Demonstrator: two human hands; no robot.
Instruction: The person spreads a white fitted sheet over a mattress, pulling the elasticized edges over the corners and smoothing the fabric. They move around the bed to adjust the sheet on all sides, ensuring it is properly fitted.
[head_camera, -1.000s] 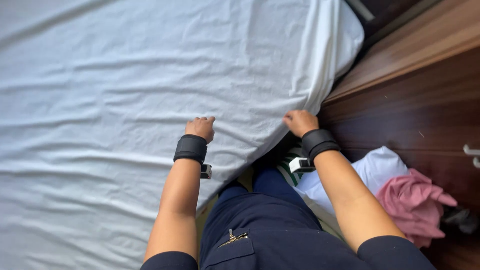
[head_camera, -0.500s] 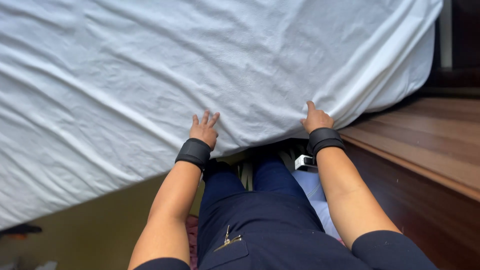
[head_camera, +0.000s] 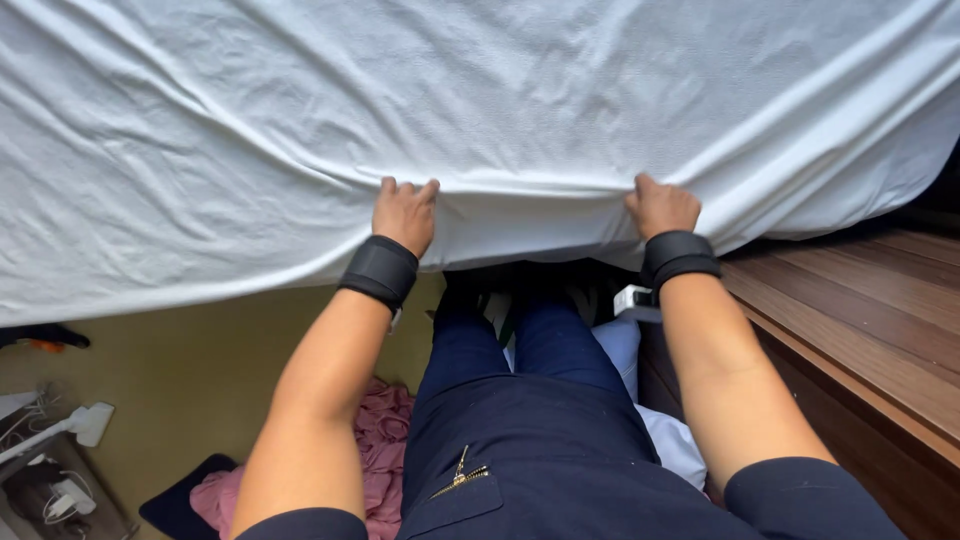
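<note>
The left hand (head_camera: 404, 213) and the right hand (head_camera: 661, 206) each have fingers curled in a clamped grip on the lower edge of the white sheet (head_camera: 480, 110) covering the mattress. By the look of it, that edge hangs loose and untucked, with the wooden bed frame (head_camera: 850, 320) at right.

left hand (head_camera: 404, 213) and right hand (head_camera: 661, 206) outstretched, fingers curled, gripping
</note>
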